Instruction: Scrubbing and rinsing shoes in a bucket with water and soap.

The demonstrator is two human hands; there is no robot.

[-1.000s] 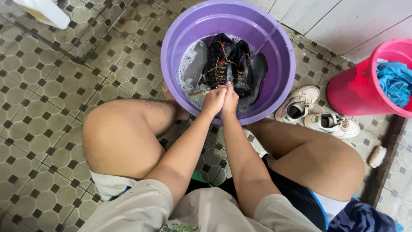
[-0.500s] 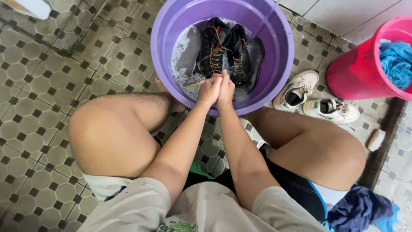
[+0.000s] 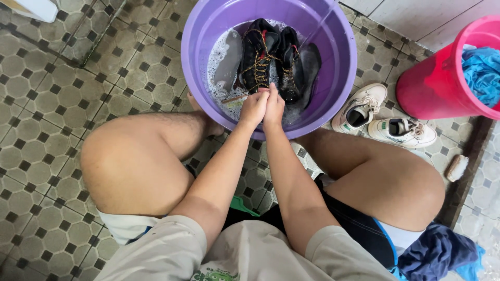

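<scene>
Since a second ago the view has slid, so the basin [image 3: 198, 57] now sits higher and further left in the picture, and your hands have stayed locked together at its near rim.

The tiled floor [image 3: 47, 119] fills the left side, grey-green octagons with small dark squares. Your bare knees spread to both sides of the basin as you squat over it. The basin is purple and round, holding soapy water with foam along the left. The red bucket [image 3: 432, 93] stands well apart at the right edge, with blue cloth [image 3: 482, 73] heaped in it.

Inside the basin two black boots [image 3: 271, 57] lie side by side, toes pointing away from you, with yellowish laces [image 3: 259, 67] on the left one. A grey insole [image 3: 230, 60] leans in the water on their left, and a dark one [image 3: 311, 67] lies on their right.

Two white sneakers [image 3: 383, 117] rest on the floor between the basin and the bucket, just beside the basin. A dark blue cloth [image 3: 437, 252] lies by your right hip.

Your left hand [image 3: 253, 108] and right hand [image 3: 274, 105] press together, knuckles up, just over the near ends of the boots. You seem to pinch something small and reddish between them, but what it is cannot be told.

A small brush [image 3: 457, 167] lies at the right, near the floor's dark edge.
</scene>
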